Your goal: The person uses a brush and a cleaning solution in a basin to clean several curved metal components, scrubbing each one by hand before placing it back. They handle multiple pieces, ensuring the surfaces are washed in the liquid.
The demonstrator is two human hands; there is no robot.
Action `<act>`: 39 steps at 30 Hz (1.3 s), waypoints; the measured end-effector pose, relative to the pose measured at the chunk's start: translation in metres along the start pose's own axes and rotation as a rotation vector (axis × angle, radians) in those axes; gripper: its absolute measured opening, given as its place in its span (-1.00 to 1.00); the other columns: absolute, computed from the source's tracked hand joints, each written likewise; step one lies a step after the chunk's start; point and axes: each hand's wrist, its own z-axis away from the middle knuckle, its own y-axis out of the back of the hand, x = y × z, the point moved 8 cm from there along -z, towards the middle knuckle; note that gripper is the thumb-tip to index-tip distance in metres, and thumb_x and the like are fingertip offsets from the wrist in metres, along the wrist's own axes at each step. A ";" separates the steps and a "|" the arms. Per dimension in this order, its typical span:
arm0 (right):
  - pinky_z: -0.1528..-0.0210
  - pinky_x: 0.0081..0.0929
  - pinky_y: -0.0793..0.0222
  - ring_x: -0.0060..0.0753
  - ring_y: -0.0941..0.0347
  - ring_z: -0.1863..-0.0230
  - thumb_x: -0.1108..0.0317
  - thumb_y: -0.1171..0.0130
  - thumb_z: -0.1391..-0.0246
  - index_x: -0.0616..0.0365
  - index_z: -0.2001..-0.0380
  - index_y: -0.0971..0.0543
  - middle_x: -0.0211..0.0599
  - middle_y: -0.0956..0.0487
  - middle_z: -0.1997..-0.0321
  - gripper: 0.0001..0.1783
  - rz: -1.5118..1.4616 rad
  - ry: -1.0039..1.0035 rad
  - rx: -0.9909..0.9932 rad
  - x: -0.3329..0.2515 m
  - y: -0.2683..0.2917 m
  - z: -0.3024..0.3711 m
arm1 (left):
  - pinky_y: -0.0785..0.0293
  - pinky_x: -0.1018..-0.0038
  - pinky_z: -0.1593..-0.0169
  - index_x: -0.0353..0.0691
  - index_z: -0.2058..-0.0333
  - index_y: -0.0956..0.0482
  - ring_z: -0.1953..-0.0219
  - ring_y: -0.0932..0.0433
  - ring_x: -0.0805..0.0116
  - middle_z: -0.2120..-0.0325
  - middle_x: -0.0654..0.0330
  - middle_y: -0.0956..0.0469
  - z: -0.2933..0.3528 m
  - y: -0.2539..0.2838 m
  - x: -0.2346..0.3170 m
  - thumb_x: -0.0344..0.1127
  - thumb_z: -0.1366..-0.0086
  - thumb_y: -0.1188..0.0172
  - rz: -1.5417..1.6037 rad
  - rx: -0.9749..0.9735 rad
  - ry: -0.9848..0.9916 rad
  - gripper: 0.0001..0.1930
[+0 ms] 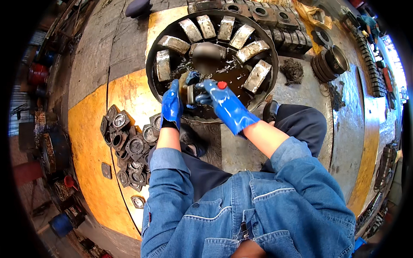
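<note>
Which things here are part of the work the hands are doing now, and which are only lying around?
In use:
- left hand
- right hand
- small metal part held between both
- round basin of dark liquid
- metal blocks standing inside it

Lying about:
- pile of square housings
- stacked rings
- greasy rag

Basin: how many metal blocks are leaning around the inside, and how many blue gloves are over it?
Metal blocks leaning along the wall of the round basin of dark liquid: 8, e.g.
Blue gloves: 2, left hand and right hand, both on a small metal part
Total: 10
</note>
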 end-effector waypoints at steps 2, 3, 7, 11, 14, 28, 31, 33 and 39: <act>0.19 -0.58 -0.51 -0.50 -0.59 0.27 0.05 -0.03 -0.36 0.21 -0.04 -0.58 -0.31 -0.67 0.22 -0.55 0.237 -0.064 -0.075 0.021 0.010 0.012 | -0.42 0.30 0.00 -0.42 0.01 -0.59 0.12 -0.57 0.07 0.17 -0.20 -0.63 0.002 -0.005 -0.003 0.10 -0.43 0.02 -0.105 -0.035 0.107 -0.41; 0.19 -0.59 -0.48 -0.55 -0.56 0.29 0.04 -0.05 -0.35 0.18 -0.01 -0.61 -0.37 -0.67 0.31 -0.56 0.308 -0.086 -0.078 0.023 0.016 0.017 | -0.43 0.29 0.01 -0.42 0.02 -0.59 0.14 -0.57 0.08 0.17 -0.20 -0.63 0.005 -0.009 0.011 0.11 -0.42 0.01 -0.197 -0.040 0.032 -0.40; 0.24 -0.56 -0.42 -0.59 -0.47 0.37 0.00 0.00 -0.32 0.22 0.17 -0.63 -0.38 -0.61 0.41 -0.53 0.712 -0.113 -0.116 0.011 0.016 0.019 | -0.43 0.30 0.06 -0.50 0.07 -0.59 0.20 -0.55 0.16 0.23 -0.16 -0.64 -0.008 0.007 -0.008 0.15 -0.37 -0.05 -0.343 0.019 -0.133 -0.35; 0.29 -0.63 -0.39 -0.60 -0.51 0.38 0.01 0.01 -0.34 0.20 0.16 -0.62 -0.39 -0.63 0.38 -0.55 0.282 -0.082 -0.092 -0.019 -0.001 0.010 | -0.43 0.36 0.08 -0.48 0.09 -0.61 0.21 -0.54 0.24 0.26 -0.03 -0.64 0.003 0.008 -0.010 0.14 -0.36 -0.07 -0.034 0.034 0.081 -0.37; 0.23 -0.56 -0.43 -0.48 -0.59 0.26 -0.06 0.00 -0.32 0.15 -0.01 -0.61 -0.28 -0.67 0.25 -0.49 0.231 -0.112 0.050 -0.001 0.010 0.003 | -0.43 0.41 0.10 -0.47 0.11 -0.64 0.22 -0.52 0.30 0.28 0.08 -0.64 0.000 -0.009 -0.011 0.12 -0.36 -0.09 0.178 -0.008 0.190 -0.39; 0.34 -0.23 -0.45 0.00 -0.55 0.45 0.21 -0.15 -0.14 0.18 0.44 -0.63 0.06 -0.58 0.47 -0.74 0.987 0.338 0.173 -0.027 0.061 -0.062 | -0.40 0.44 -0.02 -0.39 0.06 -0.64 0.14 -0.55 0.29 0.17 0.03 -0.66 0.001 -0.017 -0.001 -0.01 -0.38 -0.08 0.053 -0.085 0.050 -0.51; 0.39 -0.44 -0.36 -0.62 -0.35 0.49 0.16 -0.18 -0.18 0.22 0.42 -0.62 -0.31 -0.51 0.61 -0.69 0.709 0.278 0.302 -0.040 0.064 -0.081 | -0.39 0.48 0.00 -0.41 0.06 -0.63 0.17 -0.53 0.33 0.21 0.07 -0.66 -0.018 -0.009 -0.032 -0.02 -0.36 -0.12 0.156 -0.149 0.090 -0.52; 0.32 -0.47 -0.38 -0.59 -0.42 0.43 0.07 -0.16 -0.20 0.19 0.36 -0.66 -0.40 -0.57 0.52 -0.64 0.644 0.157 0.236 -0.038 0.060 -0.081 | -0.40 0.49 0.02 -0.42 0.06 -0.62 0.19 -0.52 0.34 0.23 0.09 -0.65 -0.015 -0.007 -0.026 -0.02 -0.35 -0.15 0.029 -0.112 0.021 -0.51; 0.34 -0.36 -0.40 -0.54 -0.40 0.47 0.10 -0.10 -0.19 0.22 0.42 -0.63 -0.29 -0.54 0.58 -0.63 0.770 0.062 0.241 -0.014 0.066 -0.067 | -0.42 0.47 0.08 -0.45 0.07 -0.60 0.22 -0.51 0.34 0.25 0.09 -0.64 -0.008 0.000 -0.027 -0.05 -0.33 -0.16 0.083 -0.084 0.156 -0.51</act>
